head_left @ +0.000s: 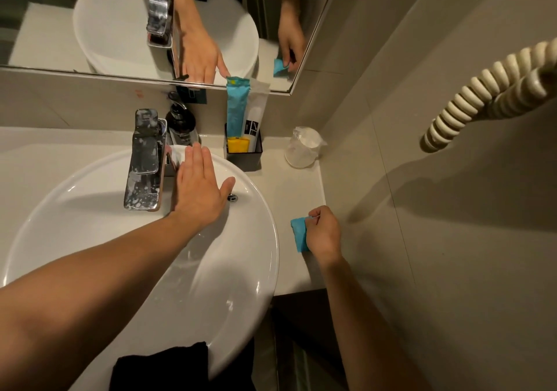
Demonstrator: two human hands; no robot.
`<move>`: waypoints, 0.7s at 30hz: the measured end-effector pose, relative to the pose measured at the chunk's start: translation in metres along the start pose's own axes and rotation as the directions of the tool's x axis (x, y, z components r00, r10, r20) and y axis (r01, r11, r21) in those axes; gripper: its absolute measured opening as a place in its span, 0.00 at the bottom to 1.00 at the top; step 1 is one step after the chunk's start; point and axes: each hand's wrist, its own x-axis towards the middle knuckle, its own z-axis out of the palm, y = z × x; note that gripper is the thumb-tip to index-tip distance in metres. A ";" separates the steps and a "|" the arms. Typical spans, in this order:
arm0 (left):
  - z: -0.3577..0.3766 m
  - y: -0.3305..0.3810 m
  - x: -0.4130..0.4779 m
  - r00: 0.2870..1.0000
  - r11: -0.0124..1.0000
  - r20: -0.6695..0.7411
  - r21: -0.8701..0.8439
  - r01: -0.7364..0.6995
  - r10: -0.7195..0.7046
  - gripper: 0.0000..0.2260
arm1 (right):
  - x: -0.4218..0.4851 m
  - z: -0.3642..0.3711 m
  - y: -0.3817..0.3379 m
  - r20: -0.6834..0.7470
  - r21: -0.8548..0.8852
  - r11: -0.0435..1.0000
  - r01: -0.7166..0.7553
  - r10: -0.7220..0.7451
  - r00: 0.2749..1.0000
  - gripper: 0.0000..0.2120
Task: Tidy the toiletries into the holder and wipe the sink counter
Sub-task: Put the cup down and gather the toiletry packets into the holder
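Note:
A black holder [243, 157] stands on the counter behind the round white basin [229, 270]. Upright in it are a tall blue packet [235, 107], a white packet [254, 116] and a small yellow item [238, 144]. My left hand [200, 187] lies flat and open over the basin's back rim, just right of the chrome tap [146, 161]. My right hand [324, 233] is closed on a small folded blue cloth [299, 233], pressed to the pale counter [298, 188] right of the basin.
A dark pump bottle [182, 125] stands behind the tap. A wrapped glass [303, 148] sits in the back right corner. A mirror [90, 19] runs above the counter. A coiled cream cord [482, 95] hangs on the right wall. A black cloth [162, 366] lies at the basin's near edge.

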 end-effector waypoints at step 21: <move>0.000 0.004 0.000 1.000 0.999 0.001 0.027 0.028 -0.028 0.40 | 0.039 0.025 -0.183 0.067 0.368 0.793 0.485 -0.543 0.837 0.05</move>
